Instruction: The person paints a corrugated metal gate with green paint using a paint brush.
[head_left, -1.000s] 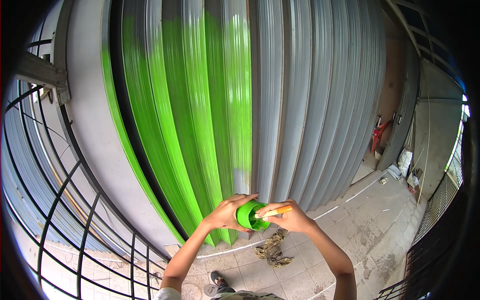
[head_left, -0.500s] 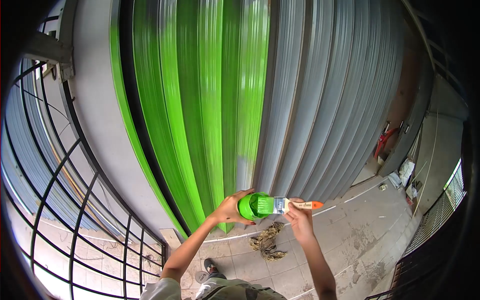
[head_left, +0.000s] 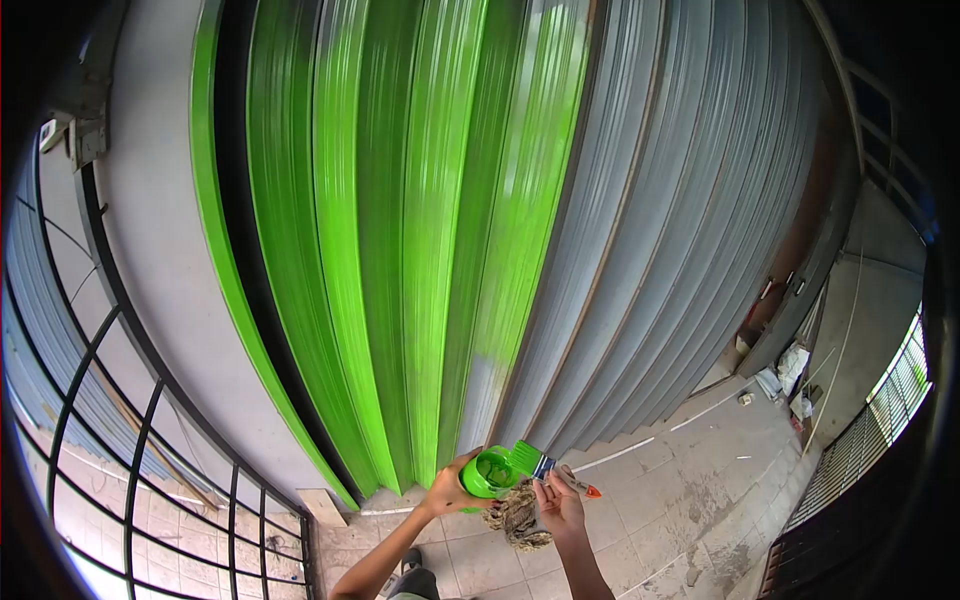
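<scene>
My left hand (head_left: 452,487) is wrapped round a small tub of green paint (head_left: 488,474), its open top facing up. In my right hand (head_left: 560,503) is a flat paintbrush (head_left: 541,468) with an orange-tipped handle and green-coated bristles. The bristles sit just right of the tub's rim, apart from the paint. Ahead of both hands stands a folding metal door (head_left: 430,250). Its left panels are bright green, and the panels farther right are grey. One panel between them is green above and grey near the bottom.
A crumpled rag (head_left: 520,518) lies on the tiled floor (head_left: 660,500) below my hands. To the left is a black metal grille (head_left: 140,440) beside a pale wall (head_left: 150,200). Bags and scraps (head_left: 790,370) lie at the door's far right.
The brush has come out from over the tub and now tilts, bristles up and left. Both hands appear lower in view, and the camera has shifted, showing more of the door.
</scene>
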